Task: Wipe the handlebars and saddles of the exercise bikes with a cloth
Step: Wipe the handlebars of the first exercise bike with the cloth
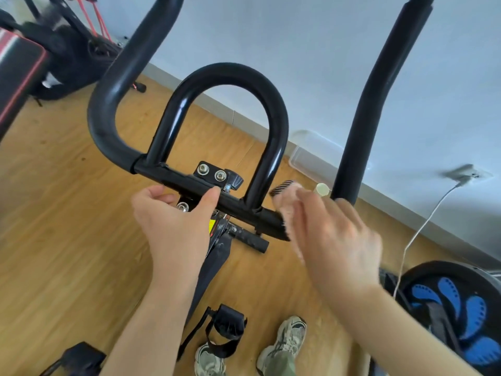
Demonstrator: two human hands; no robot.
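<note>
Nearest us: two shoes (282, 346) on the wood floor (54, 240), a strapped pedal (229, 324) just ahead of them.

Left hand (173, 226): grip wrapped loosely round the crossbar (195, 185) of the handlebars (113, 104), thumb over the top, fingers curled behind, beside the bolted clamp (211, 171). We read it as steadying the bar.

Right hand (333, 234): motion-blurred, grip closed on the pale cloth (287, 202), which is pressed on the crossbar's right end, just right of the centre loop (227, 77).

Key relation: the crossbar's long axis runs from upper left to lower right across the view. The cloth sits at its right end, so the unwiped run lies to the left along that axis, and the upright right bar (379, 90) rises just behind the cloth. The right hand is nearer both. That bar points up and away toward the wall (298, 50); the left bar curves up likewise.

No saddle in view. We judge the handlebar wipe mid-way.

Far: bench (19, 69) at left, cable (423, 226) to a wall socket (466, 173) at right.
</note>
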